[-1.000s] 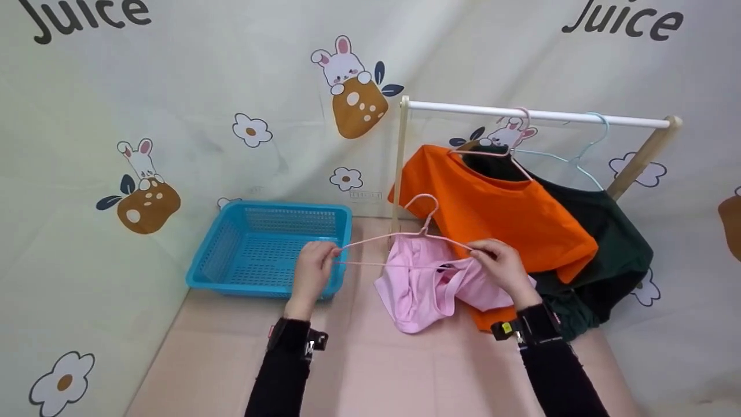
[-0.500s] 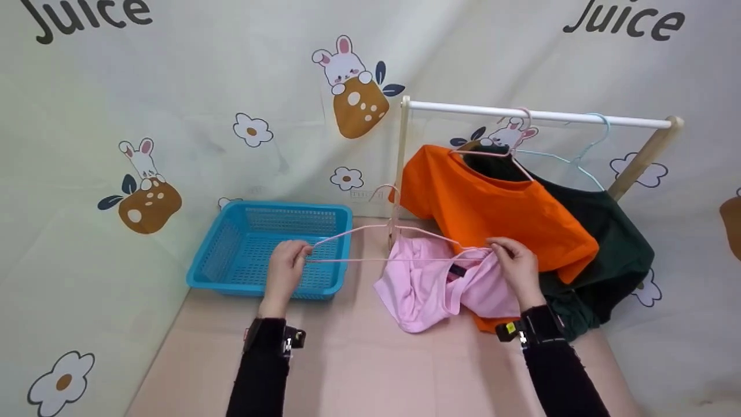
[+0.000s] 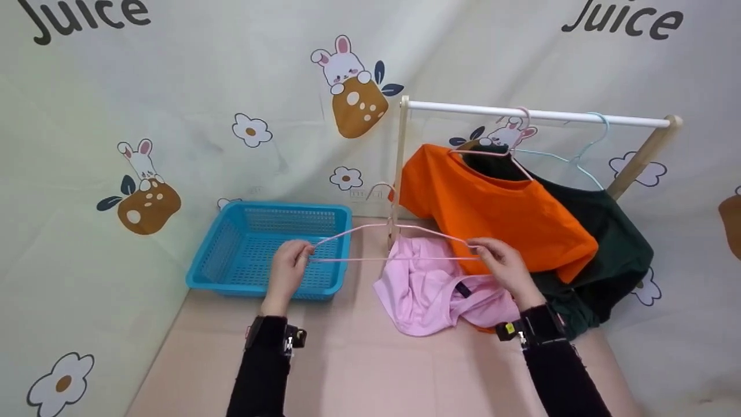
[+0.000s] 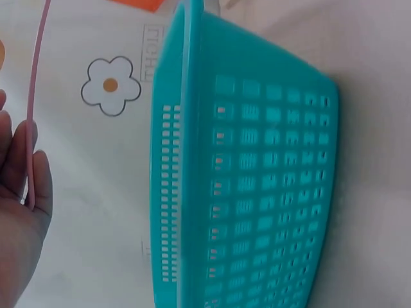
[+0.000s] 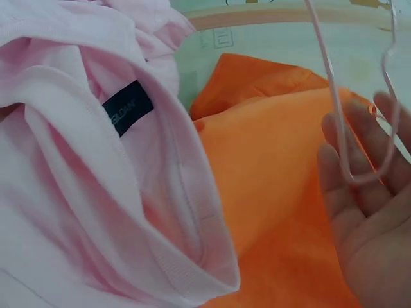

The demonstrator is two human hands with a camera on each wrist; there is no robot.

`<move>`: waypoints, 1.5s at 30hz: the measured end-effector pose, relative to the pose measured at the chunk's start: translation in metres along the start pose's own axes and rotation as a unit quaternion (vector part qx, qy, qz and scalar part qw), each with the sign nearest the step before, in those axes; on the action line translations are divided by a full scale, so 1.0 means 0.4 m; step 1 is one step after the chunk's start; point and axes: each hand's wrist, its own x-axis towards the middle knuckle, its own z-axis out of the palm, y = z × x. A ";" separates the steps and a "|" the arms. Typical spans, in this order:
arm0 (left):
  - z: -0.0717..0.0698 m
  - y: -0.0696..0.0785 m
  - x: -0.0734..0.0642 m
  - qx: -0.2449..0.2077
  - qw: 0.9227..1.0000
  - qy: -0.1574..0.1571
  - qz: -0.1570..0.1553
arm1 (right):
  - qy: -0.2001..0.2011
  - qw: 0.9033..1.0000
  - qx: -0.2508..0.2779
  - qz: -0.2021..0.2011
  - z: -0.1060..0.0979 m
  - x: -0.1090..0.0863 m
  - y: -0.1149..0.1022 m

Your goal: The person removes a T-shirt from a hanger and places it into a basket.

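Note:
A pink wire hanger (image 3: 425, 259) is held level between both hands, its hook pointing up and away. My left hand (image 3: 288, 269) pinches the hanger's left end, over the right part of the blue basket. At the other end my right hand (image 3: 506, 267) holds the hanger's corner; the right wrist view shows that corner lying across the fingers (image 5: 347, 173). Below the hanger a pink shirt (image 3: 419, 307) lies crumpled on the table, its collar with a dark label facing up. Neither hand touches the shirt.
A blue plastic basket (image 3: 200, 272) stands at the back left. On the right is a rack with a white bar (image 3: 463, 108), bearing an orange shirt (image 3: 498, 202) on a pink hanger and a dark green shirt (image 3: 619, 237) on a light blue one. A printed cloth hangs behind.
My left hand has moved left with the hanger, which now sits farther left. The right hand has let go of the pink shirt, whose collar has dropped, and shifted back to the hanger's corner.

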 end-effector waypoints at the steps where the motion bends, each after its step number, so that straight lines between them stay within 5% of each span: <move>1: 0.006 0.004 0.000 -0.003 1.000 0.002 0.000 | -0.004 1.000 -0.002 -0.004 0.002 -0.001 -0.014; 6: 0.031 0.029 0.004 -0.015 1.000 0.005 0.004 | 0.035 0.999 -0.008 -0.036 -0.007 -0.013 -0.083; 12: 0.045 0.051 0.005 -0.039 0.999 -0.009 -0.004 | 0.083 0.993 -0.017 -0.087 -0.061 -0.013 -0.096; 19: 0.040 0.051 -0.004 -0.038 0.998 -0.032 -0.039 | 0.153 0.985 -0.075 -0.036 -0.186 -0.023 -0.066; 29: 0.043 0.035 -0.017 -0.011 0.999 -0.041 -0.025 | 0.237 0.966 -0.093 0.041 -0.323 -0.030 -0.103; 37: 0.040 0.025 -0.029 -0.015 0.998 -0.050 -0.038 | 0.269 0.956 -0.093 0.076 -0.413 -0.028 -0.121; 45: 0.037 0.015 -0.037 -0.013 0.997 -0.048 -0.050 | 0.291 0.935 -0.180 0.090 -0.457 -0.023 -0.131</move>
